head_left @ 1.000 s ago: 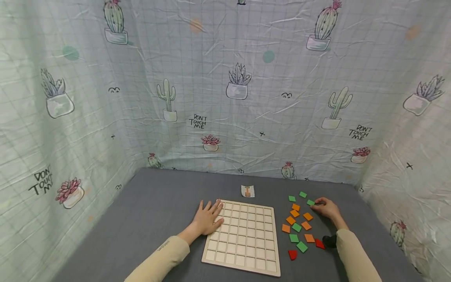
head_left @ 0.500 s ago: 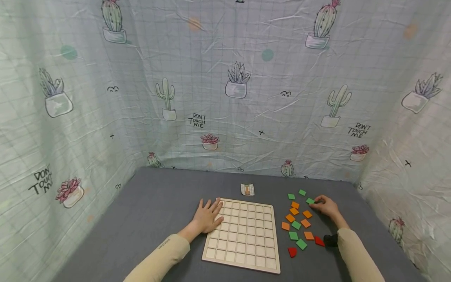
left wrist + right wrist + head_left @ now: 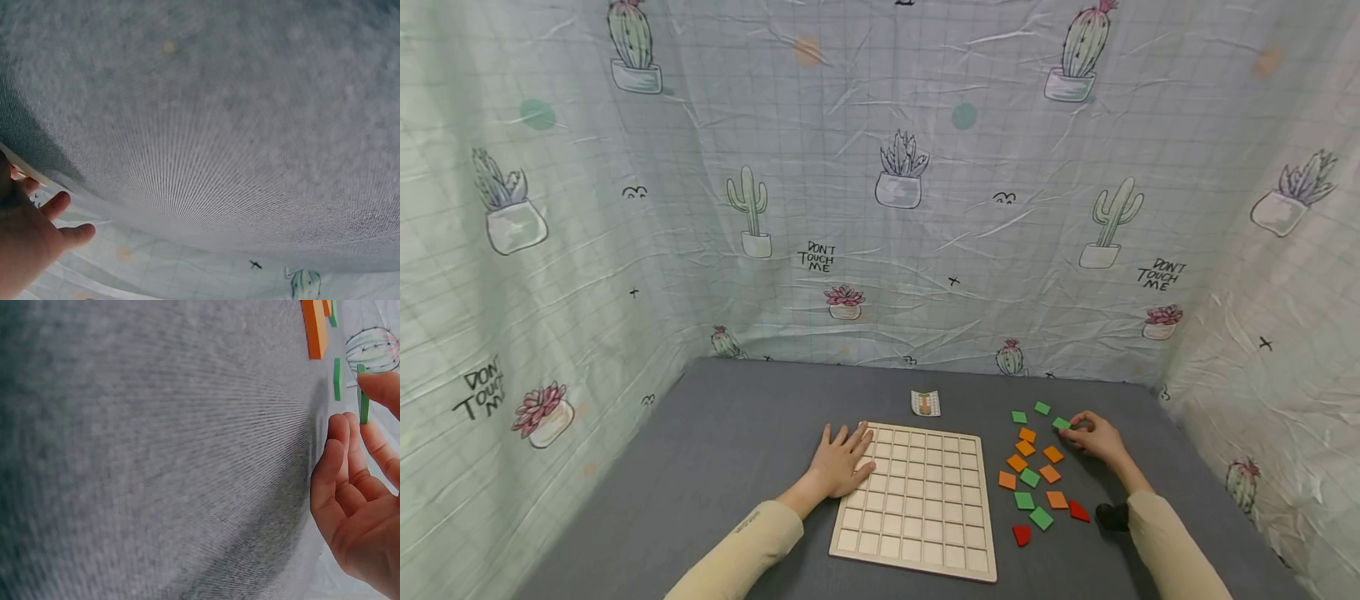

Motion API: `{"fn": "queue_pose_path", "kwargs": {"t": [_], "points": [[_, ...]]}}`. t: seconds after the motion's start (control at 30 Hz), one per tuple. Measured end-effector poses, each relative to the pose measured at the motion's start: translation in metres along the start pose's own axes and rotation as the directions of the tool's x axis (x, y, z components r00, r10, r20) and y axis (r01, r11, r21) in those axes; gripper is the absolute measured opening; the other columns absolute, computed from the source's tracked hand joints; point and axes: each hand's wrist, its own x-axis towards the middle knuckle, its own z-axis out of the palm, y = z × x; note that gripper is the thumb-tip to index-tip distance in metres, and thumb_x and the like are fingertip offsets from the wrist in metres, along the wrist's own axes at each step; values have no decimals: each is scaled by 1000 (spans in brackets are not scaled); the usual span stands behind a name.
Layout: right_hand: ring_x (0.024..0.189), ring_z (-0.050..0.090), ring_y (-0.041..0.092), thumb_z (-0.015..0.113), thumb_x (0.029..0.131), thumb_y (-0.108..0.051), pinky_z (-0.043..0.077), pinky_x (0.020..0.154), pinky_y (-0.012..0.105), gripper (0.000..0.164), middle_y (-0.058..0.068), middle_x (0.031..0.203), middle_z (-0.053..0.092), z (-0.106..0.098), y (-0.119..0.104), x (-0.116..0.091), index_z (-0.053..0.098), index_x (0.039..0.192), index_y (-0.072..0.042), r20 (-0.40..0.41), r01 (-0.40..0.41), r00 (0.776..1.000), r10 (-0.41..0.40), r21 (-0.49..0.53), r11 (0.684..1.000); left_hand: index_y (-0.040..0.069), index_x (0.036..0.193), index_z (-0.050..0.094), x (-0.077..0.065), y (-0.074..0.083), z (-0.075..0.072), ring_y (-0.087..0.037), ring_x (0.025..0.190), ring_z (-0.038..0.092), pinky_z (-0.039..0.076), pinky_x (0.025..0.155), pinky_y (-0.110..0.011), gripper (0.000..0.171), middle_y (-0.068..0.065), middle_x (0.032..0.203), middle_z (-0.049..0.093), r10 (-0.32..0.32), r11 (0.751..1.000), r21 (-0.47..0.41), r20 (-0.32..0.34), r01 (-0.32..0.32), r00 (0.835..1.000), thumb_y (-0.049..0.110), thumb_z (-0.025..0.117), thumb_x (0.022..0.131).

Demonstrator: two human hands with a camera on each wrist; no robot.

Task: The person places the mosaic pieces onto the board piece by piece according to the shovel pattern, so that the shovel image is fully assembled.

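My left hand (image 3: 838, 464) rests with its fingers spread on the upper left edge of a light wooden grid board (image 3: 912, 579). In the left wrist view only part of that hand (image 3: 37, 237) shows, at the left border. At the far right of the table, my right hand (image 3: 1097, 437) pinches a green square tile (image 3: 1062, 423) by its edges. The right wrist view shows the green tile (image 3: 364, 400) edge-on between thumb and a finger, the other fingers loosely curled below. Another green tile (image 3: 337, 379) lies just beyond it.
Several orange tiles (image 3: 1053, 454) and green tiles (image 3: 1041, 518) lie scattered right of the board, with two red rounded pieces (image 3: 1022, 535) nearer me. A small printed card (image 3: 925, 403) lies behind the board. Patterned curtains (image 3: 865, 333) enclose the grey table (image 3: 760, 408).
My right wrist has shifted slightly outward and right, while the fingers and the green tile have risen a little. My left hand stays where it was on the board. The head view has shifted slightly.
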Motion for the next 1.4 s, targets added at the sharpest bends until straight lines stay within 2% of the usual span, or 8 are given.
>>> {"fn": "queue_pose_path", "kwargs": {"t": [0.23, 0.57, 0.77, 0.97, 1.1, 1.2, 1.4], "points": [[61, 57, 15, 66, 80, -30, 46, 56, 30, 42, 6, 71, 61, 3, -14, -11, 49, 102, 2, 10, 67, 998, -67, -4, 998, 16, 141, 29, -2, -2, -5, -31, 131, 32, 20, 104, -56, 58, -6, 147, 27, 5, 999, 48, 15, -6, 1000, 50, 27, 94], [62, 57, 16, 65, 80, -27, 46, 56, 29, 40, 7, 74, 60, 10, -33, -21, 48, 104, 0, 22, 140, 990, -140, -14, 990, 14, 142, 26, 1, -1, -3, -33, 133, 27, 18, 104, -56, 60, -6, 148, 24, 13, 1000, 20, -15, -13, 1000, 50, 25, 94], [64, 57, 17, 65, 81, -22, 47, 57, 29, 35, 8, 76, 59, 20, -45, -30, 49, 103, -1, 47, 234, 971, -234, -6, 972, 15, 142, 28, -1, -2, -1, -35, 132, 27, 18, 104, -57, 58, -6, 147, 26, 10, 1000, -28, -30, -11, 1000, 48, 28, 94], [61, 58, 22, 66, 81, -22, 46, 51, 28, 32, 8, 77, 59, 31, -60, -39, 50, 100, -2, 75, 308, 948, -309, 24, 951, 17, 141, 29, -3, -2, 2, -37, 132, 28, 17, 103, -58, 57, -5, 147, 27, -3, 999, -53, -47, 0, 999, 48, 29, 94], [60, 57, 22, 66, 80, -23, 47, 51, 29, 30, 6, 77, 58, 39, -70, -44, 51, 98, -3, 87, 348, 933, -348, 21, 937, 18, 141, 30, -3, -2, 5, -36, 131, 29, 18, 103, -58, 57, -4, 146, 29, -12, 999, -33, -73, 9, 997, 49, 29, 94], [60, 57, 23, 66, 80, -20, 47, 52, 31, 29, 8, 76, 58, 44, -77, -47, 51, 98, -3, 112, 373, 919, -377, 59, 926, 19, 141, 30, -3, -2, 6, -36, 131, 29, 19, 103, -58, 57, -4, 146, 29, -18, 1000, -3, -83, 18, 996, 50, 29, 93], [56, 53, 22, 68, 78, -20, 42, 49, 25, 30, 7, 74, 57, 53, -86, -53, 50, 96, -4, 139, 405, 900, -413, 82, 910, 21, 141, 29, -4, 0, 3, -34, 132, 29, 19, 104, -56, 57, -5, 147, 28, -36, 998, 51, -80, 40, 996, 52, 26, 93]]}}
